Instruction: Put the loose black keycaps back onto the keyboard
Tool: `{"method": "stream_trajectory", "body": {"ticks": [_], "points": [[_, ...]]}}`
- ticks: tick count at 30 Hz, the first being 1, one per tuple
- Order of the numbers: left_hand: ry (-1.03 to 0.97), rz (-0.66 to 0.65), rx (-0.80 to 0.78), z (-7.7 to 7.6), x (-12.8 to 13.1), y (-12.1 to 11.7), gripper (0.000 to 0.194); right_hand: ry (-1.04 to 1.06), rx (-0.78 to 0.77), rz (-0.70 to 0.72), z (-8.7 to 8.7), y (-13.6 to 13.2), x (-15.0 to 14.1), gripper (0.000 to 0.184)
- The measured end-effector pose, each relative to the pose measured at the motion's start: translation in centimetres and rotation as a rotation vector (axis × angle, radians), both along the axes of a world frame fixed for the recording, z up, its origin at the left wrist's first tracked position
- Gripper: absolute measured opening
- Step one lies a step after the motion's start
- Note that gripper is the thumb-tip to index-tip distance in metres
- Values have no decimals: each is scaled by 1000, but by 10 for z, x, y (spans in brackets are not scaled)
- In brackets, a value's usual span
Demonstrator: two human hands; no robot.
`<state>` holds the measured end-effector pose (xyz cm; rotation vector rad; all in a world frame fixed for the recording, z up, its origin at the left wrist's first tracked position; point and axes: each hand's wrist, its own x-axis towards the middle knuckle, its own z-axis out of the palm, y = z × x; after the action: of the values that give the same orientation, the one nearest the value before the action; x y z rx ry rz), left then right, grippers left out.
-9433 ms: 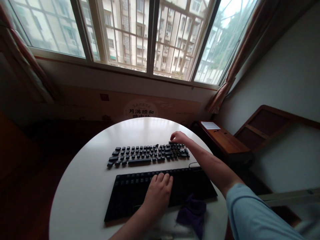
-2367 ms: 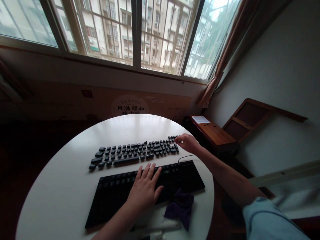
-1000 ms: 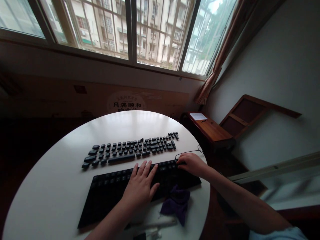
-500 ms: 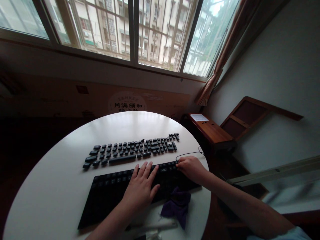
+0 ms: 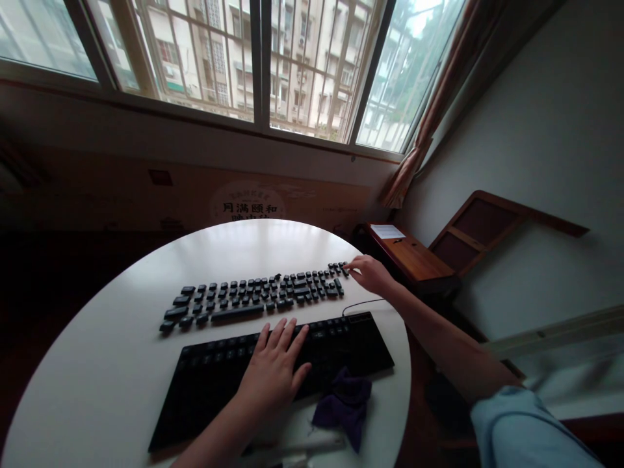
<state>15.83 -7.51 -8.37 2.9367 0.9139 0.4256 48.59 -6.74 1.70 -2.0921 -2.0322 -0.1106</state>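
My left hand [image 5: 273, 364] lies spread over the black keyboard [image 5: 199, 396], its fingers apart near the back edge. Keycaps sit on the keyboard's back rows; the front part looks bare and dark. Beyond it, loose black keycaps [image 5: 251, 300] stand in rows on the white table [image 5: 82, 370], with a long spacebar [image 5: 237, 314] in front. My right hand [image 5: 370, 273] is at the far right end of these rows. Its thumb and index finger pinch at a small keycap there, which they partly hide.
A purple cloth [image 5: 344, 404] lies against the keyboard's front edge. A thin cable [image 5: 363, 302] runs from its back right corner. Half-hidden small items [image 5: 297, 448] lie near my left forearm. A wooden side table [image 5: 414, 257] with a paper [image 5: 387, 231] stands right.
My right hand was at the loose keycaps, came down to the keyboard's back right corner, and is now up at the keycaps again. Fewer loose keycaps stand at the right end. My left hand stays spread.
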Motion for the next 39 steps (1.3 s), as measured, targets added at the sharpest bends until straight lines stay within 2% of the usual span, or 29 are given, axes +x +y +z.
{"method": "stream_trajectory", "body": {"ticks": [4, 8, 14, 18, 21, 25, 27, 29, 31, 34, 36, 39], "points": [[0, -3, -7, 3, -1, -1, 62, -44, -126, -21, 2, 63, 14, 28], [-9, -5, -3, 1, -2, 0, 62, -75, -223, -28, -9, 96, 14, 25], [-2, -7, -2, -1, -3, -1, 64, -120, -301, -61, -18, 112, 14, 36], [16, -3, -12, 1, -3, -1, 64, -127, -297, -56, -19, 113, 8, 27], [16, -6, -14, 2, -2, -1, 64, -110, -252, -31, -9, 111, 1, 20], [-4, -8, -9, 2, -2, 0, 64, -61, -128, 13, 17, 88, -5, 22], [2, -8, -16, 3, -2, 0, 64, -15, -91, 60, 29, 61, -8, 23], [15, -7, -25, 5, -1, 0, 63, 51, -98, 126, 33, 25, -12, 20], [19, -5, -26, 6, -1, 0, 63, 100, -150, 163, 29, -14, -19, 17], [6, -1, -18, 6, 0, 0, 62, 109, -254, 138, 11, -62, -28, 15], [2, 5, -16, 6, 0, 0, 62, 133, -282, 134, -2, -80, -31, 17], [0, 4, -18, 5, 1, 0, 62, 164, -261, 121, -16, -92, -32, 18]]}}
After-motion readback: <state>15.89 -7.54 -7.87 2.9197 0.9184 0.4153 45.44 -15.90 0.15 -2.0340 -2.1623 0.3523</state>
